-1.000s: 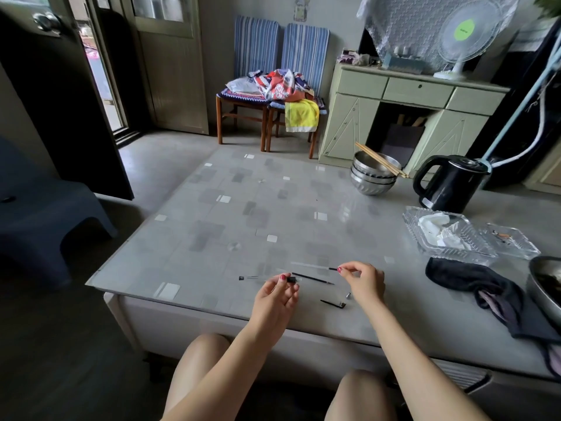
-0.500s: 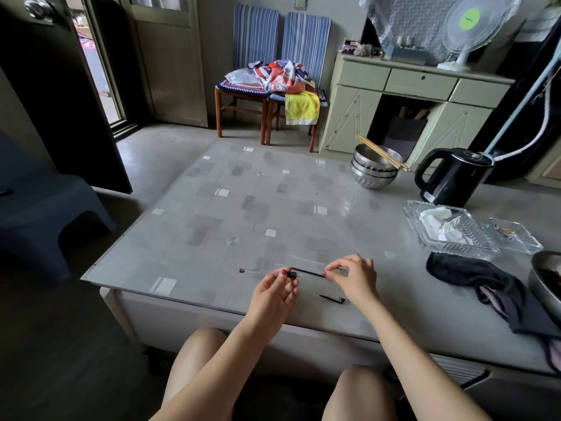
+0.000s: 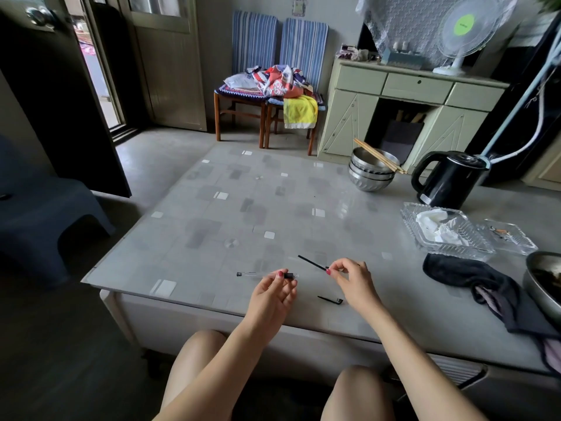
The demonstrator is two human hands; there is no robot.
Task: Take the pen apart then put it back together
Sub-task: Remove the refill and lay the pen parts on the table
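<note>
The pen is in pieces near the front edge of the grey table (image 3: 212,226). My left hand (image 3: 274,296) pinches the clear pen barrel (image 3: 252,274) at its black grip end, and the barrel points left, low over the table. My right hand (image 3: 352,281) holds the thin black refill (image 3: 312,262) by one end, its free end angled up and to the left, apart from the barrel. A small black clip piece (image 3: 330,299) lies on the table just below my right hand.
A dark cloth (image 3: 473,278) lies to the right, beside a glass tray (image 3: 446,235) with tissue and a small glass dish (image 3: 510,237). A black kettle (image 3: 449,180), stacked steel bowls (image 3: 372,174) with chopsticks, and a metal bowl (image 3: 543,281) stand further right.
My right hand has lifted the black refill off the table and pulled it right, away from the barrel. My left hand has stayed on the barrel.
</note>
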